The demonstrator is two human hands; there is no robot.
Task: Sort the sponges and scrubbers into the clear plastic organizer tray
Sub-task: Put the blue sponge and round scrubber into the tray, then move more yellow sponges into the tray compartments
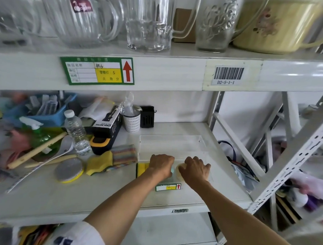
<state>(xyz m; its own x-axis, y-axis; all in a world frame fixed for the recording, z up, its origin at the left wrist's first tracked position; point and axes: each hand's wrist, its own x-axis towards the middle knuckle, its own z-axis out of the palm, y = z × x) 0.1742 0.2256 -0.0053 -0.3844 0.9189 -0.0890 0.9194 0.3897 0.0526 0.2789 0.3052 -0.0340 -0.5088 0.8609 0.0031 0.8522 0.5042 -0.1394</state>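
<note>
Hands at lower centre, left hand (pixel 160 164) curled over a yellow sponge (pixel 141 169), right hand (pixel 195 170) curled on a pale scrubber (pixel 179 171), may nudge the light clear tray (pixel 174 141) backward.

Light: bright, even, soft; shadows faint.
Glare: streaks on glass pitchers (pixel 84 17) and upper shelf edge (pixel 298 72).
Blur: left clutter and far right smeared; centre sharper.
Distortion: wide-angle bend at frame edges.

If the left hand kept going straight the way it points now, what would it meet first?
Probably the near wall of the clear organizer tray; the left hand already sits at that edge, though depth is hard to judge.
</note>
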